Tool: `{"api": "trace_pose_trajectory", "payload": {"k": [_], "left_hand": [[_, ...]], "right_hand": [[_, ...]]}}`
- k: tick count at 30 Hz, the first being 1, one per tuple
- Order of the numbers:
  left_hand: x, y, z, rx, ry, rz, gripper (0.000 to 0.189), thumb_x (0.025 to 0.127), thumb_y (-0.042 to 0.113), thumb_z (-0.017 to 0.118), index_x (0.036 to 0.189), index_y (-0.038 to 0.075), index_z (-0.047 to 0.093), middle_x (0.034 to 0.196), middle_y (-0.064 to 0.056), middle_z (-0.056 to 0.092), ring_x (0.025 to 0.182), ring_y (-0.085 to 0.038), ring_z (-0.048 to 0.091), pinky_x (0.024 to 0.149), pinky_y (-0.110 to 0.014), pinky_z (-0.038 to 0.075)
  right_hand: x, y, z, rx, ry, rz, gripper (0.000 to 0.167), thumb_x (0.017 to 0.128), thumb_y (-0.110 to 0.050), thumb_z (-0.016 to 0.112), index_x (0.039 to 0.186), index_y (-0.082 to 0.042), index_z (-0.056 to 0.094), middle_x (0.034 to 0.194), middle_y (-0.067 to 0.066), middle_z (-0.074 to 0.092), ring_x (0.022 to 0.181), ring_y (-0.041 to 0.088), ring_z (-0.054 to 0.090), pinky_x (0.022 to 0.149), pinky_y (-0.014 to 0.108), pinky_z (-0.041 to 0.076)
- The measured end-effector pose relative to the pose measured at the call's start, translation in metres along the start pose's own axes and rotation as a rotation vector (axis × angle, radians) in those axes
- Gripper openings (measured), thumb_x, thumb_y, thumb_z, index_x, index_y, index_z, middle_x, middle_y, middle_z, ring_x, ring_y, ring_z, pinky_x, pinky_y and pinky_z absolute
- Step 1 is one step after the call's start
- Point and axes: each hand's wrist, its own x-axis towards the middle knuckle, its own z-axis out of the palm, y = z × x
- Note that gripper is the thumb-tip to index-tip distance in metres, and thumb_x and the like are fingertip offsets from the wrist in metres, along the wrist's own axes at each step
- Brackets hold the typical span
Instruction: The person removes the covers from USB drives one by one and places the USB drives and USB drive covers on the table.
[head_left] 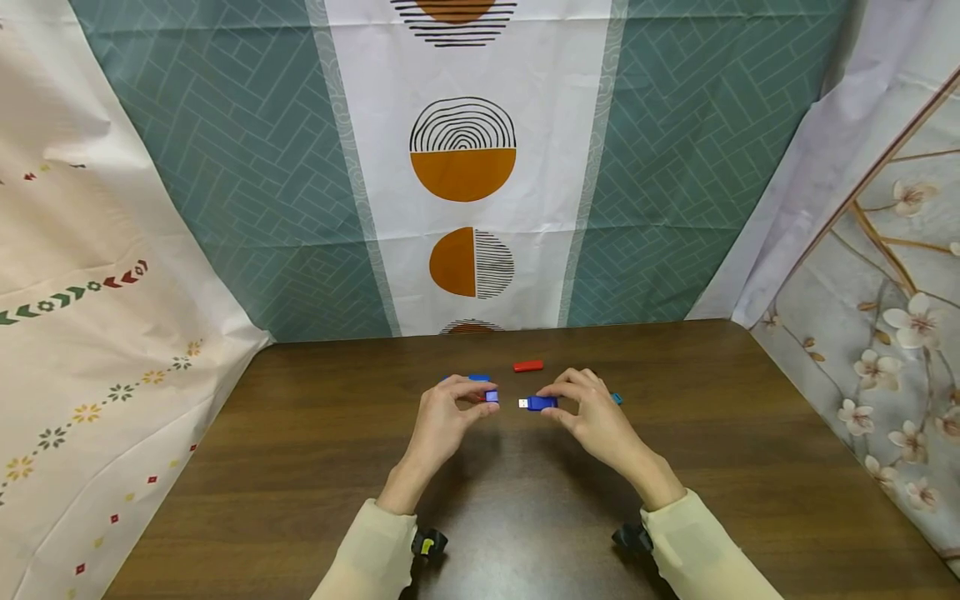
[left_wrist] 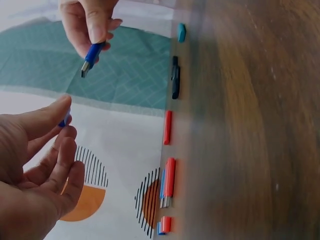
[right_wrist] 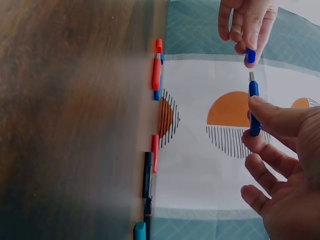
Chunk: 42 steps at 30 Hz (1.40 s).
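Observation:
My left hand [head_left: 441, 421] pinches a small blue cap [head_left: 492, 397] between thumb and fingertips above the table. Facing it, my right hand [head_left: 600, 421] pinches a blue USB flash drive [head_left: 538, 403] by its body. The drive's bare metal plug points left at the cap, with a gap between the two. In the right wrist view the cap [right_wrist: 250, 56] is in line with the plug of the drive [right_wrist: 254, 107]. Most of the cap is hidden by the thumb in the left wrist view, where the drive [left_wrist: 93, 53] hangs plug down.
On the wooden table [head_left: 300, 467] behind my hands lie a red stick [head_left: 528, 365], an uncapped red USB drive [left_wrist: 170, 177] beside a blue one [left_wrist: 162, 185], a red cap [left_wrist: 166, 223], a blue cap [left_wrist: 160, 228], a black item [left_wrist: 175, 77] and a teal item [left_wrist: 181, 32]. Patterned cloth hangs behind.

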Motion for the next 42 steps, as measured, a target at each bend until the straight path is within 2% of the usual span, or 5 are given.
{"api": "trace_pose_trajectory", "payload": {"k": [6, 13, 24, 31, 42], "left_hand": [[0.001, -0.007, -0.006, 0.036, 0.018, -0.002, 0.028, 0.085, 0.012, 0.086, 0.113, 0.009, 0.082, 0.103, -0.003, 0.072, 0.089, -0.019, 0.071, 0.079, -0.036, 0.058], [0.003, -0.021, -0.014, 0.099, 0.023, -0.053, 0.026, 0.085, 0.011, 0.086, 0.11, 0.007, 0.082, 0.099, -0.005, 0.073, 0.087, -0.02, 0.07, 0.072, -0.031, 0.056], [0.009, -0.043, -0.022, 0.173, -0.074, -0.223, 0.018, 0.086, 0.008, 0.086, 0.103, 0.005, 0.082, 0.083, -0.001, 0.071, 0.076, -0.016, 0.062, 0.064, -0.031, 0.051], [0.011, -0.052, -0.026, 0.228, -0.097, -0.324, 0.019, 0.083, 0.009, 0.088, 0.101, 0.006, 0.082, 0.081, 0.001, 0.068, 0.077, -0.016, 0.059, 0.07, -0.033, 0.05], [0.015, -0.06, -0.026, 0.277, -0.185, -0.348, 0.019, 0.083, 0.013, 0.089, 0.1, 0.008, 0.083, 0.079, 0.001, 0.065, 0.079, -0.017, 0.057, 0.071, -0.033, 0.049]], "right_hand": [[0.0, 0.002, 0.004, -0.009, -0.016, 0.013, 0.021, 0.087, -0.011, 0.085, 0.107, -0.013, 0.08, 0.098, -0.006, 0.06, 0.098, 0.017, 0.048, 0.083, 0.038, 0.04], [0.008, 0.0, 0.013, -0.023, -0.046, 0.018, 0.019, 0.088, -0.012, 0.084, 0.106, -0.013, 0.081, 0.097, -0.006, 0.058, 0.095, 0.015, 0.047, 0.082, 0.038, 0.039], [0.031, -0.004, 0.036, -0.048, -0.17, 0.07, 0.014, 0.089, -0.011, 0.083, 0.103, -0.011, 0.079, 0.096, -0.003, 0.06, 0.094, 0.019, 0.048, 0.087, 0.04, 0.039], [0.043, -0.007, 0.055, -0.148, -0.267, 0.05, 0.012, 0.09, -0.013, 0.083, 0.102, -0.011, 0.079, 0.095, 0.001, 0.061, 0.099, 0.023, 0.052, 0.09, 0.045, 0.04], [0.058, -0.009, 0.078, -0.275, -0.347, 0.055, 0.011, 0.091, -0.014, 0.082, 0.101, -0.01, 0.079, 0.092, 0.001, 0.062, 0.097, 0.025, 0.057, 0.1, 0.051, 0.043]]}}
